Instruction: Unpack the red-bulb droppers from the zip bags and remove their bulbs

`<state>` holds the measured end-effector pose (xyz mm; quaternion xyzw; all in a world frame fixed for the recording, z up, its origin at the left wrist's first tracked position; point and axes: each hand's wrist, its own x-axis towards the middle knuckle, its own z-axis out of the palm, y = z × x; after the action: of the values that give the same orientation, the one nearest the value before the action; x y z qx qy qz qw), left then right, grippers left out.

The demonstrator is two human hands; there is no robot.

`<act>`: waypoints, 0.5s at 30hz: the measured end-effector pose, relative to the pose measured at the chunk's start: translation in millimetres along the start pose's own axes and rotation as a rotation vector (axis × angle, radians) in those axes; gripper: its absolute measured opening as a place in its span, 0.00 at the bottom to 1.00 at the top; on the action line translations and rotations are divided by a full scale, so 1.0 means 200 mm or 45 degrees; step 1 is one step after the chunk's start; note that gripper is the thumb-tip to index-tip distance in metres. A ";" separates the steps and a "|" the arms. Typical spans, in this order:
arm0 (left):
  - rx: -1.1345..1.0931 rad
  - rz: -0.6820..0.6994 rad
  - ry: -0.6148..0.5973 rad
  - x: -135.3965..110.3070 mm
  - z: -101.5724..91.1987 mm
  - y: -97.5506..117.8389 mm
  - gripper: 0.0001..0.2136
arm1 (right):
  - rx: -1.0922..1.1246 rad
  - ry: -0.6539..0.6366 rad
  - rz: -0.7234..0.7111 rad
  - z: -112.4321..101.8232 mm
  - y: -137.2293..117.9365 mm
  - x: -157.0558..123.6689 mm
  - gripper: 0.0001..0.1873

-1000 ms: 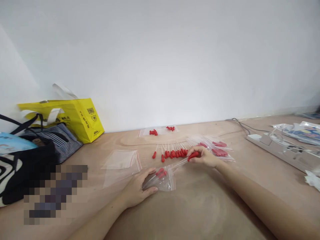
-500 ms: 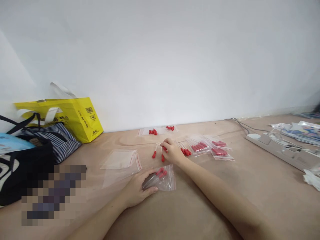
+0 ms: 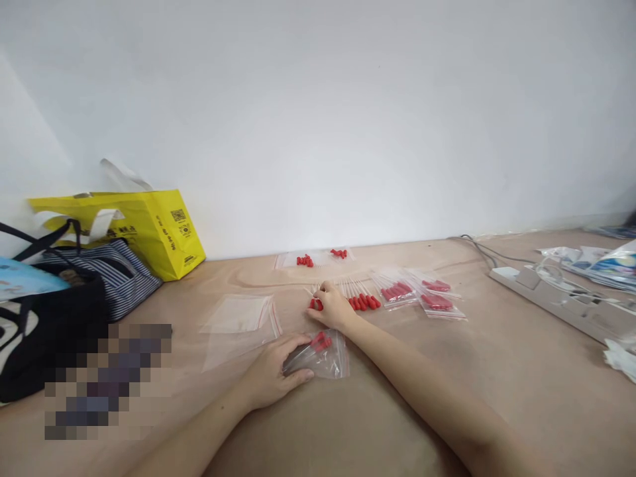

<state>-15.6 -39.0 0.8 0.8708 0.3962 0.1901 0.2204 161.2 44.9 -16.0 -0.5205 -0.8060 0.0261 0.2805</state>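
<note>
Can read no word in the black lettering (image 3: 122,232) on the yellow bag (image 3: 186,252) (too small and blurred); can make out only a QR-style code (image 3: 177,216) on its side.

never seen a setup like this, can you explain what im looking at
There's no machine: these are a person's bare hands, seen by a camera worn on the head, looking down at a table. The left hand holds a see-through bag with red-ended sticks inside. The right hand has its fingers at a loose row of similar sticks; its grip is hard to make out. Filled bags lie to the right of that row, flat bags to the left. A yellow bag stands toward the left, a power strip toward the right.
</note>
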 end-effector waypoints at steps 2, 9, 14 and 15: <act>0.014 -0.008 0.002 0.00 0.00 0.00 0.21 | -0.065 -0.008 0.026 -0.01 -0.02 0.00 0.17; 0.034 -0.020 -0.032 0.00 -0.01 0.02 0.20 | -0.085 0.199 0.075 -0.11 -0.04 -0.04 0.18; 0.009 0.027 -0.023 0.00 -0.01 0.01 0.21 | 0.221 0.288 0.059 -0.19 0.05 -0.20 0.06; 0.006 0.026 -0.021 0.00 -0.01 0.01 0.21 | 0.288 0.258 0.061 -0.21 0.06 -0.25 0.05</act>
<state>-15.6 -39.5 3.2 0.8770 0.3858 0.1841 0.2196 207.0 -2.8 -6.6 -0.5045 -0.7529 0.0709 0.4166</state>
